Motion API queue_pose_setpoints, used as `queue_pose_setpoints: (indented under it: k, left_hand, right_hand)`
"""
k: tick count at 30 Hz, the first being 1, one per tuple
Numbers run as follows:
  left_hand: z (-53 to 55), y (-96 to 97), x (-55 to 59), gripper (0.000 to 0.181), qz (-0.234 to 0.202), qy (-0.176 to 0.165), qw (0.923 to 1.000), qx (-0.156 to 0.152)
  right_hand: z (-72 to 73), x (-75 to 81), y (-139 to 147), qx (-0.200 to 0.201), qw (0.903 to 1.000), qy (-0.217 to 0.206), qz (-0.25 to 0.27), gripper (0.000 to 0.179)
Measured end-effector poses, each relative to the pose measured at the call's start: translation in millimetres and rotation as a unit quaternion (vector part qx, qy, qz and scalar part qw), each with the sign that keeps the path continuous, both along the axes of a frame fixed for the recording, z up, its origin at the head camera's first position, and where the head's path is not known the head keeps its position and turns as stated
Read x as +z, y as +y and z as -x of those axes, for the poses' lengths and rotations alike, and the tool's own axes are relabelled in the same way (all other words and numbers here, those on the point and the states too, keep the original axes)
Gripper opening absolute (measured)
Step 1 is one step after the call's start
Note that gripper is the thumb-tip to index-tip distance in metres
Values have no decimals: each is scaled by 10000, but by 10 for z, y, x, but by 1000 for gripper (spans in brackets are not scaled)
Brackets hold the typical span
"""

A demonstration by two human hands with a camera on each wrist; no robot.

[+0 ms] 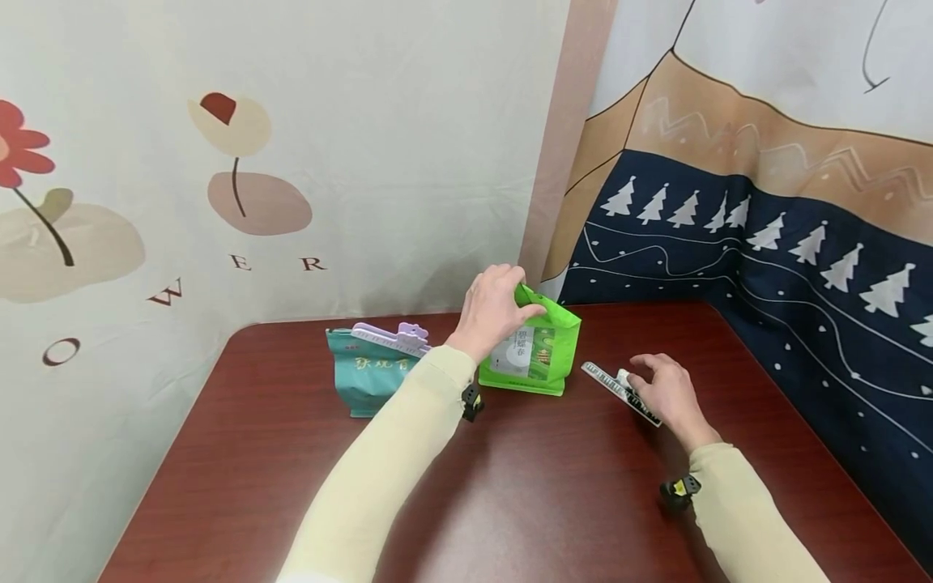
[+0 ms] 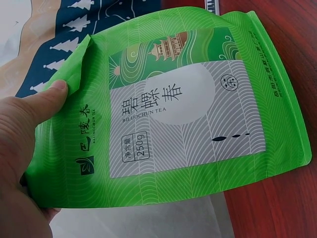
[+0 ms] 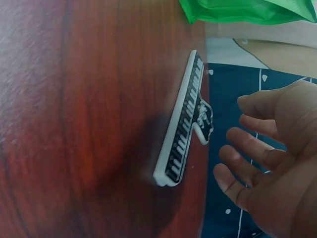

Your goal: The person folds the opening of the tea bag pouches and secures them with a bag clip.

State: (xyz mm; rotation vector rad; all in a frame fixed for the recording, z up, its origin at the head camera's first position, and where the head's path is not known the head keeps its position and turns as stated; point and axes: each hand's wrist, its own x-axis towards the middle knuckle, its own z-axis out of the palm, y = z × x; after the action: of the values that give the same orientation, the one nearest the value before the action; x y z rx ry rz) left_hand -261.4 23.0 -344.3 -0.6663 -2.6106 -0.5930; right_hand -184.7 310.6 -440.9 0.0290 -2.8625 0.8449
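Observation:
My left hand [image 1: 494,312] pinches the folded top edge of a bright green tea bag [image 1: 564,340], which stands upright on the table. In the left wrist view the thumb lies on the fold of the tea bag [image 2: 188,191], and the other fingers are mostly hidden behind it. Over on the right, my right hand [image 1: 672,397] hovers beside a long bag clip [image 1: 607,380] patterned with black and white piano keys. A gap shows between its loosely bent fingers and the bag clip [image 3: 183,119] in the right wrist view.
Left of the green bag stands a teal bag [image 1: 364,385] with a lilac clip [image 1: 394,338] across its top. Both bags are on a dark red wooden table [image 1: 547,486]. Printed curtains [image 1: 408,162] hang behind the table and along its right side.

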Motion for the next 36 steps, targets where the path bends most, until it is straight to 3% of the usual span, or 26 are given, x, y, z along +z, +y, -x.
queue_pose_setpoints:
  k: [15,30,36]
  left_hand:
    - [-23,14,6,39,-110,-197,9997,-45]
    - [-2,7,-18,38,-210,-85,9997,-118]
    - [10,5,-13,38,-226,-108,9996,-109]
  right_hand:
    - [-5,-157,86,-37,9981,-606,-127,37]
    - [21,-194,43,-99,9971,-661,-368,35]
    - [34,-172,19,-162,9976,-623,-270,25]
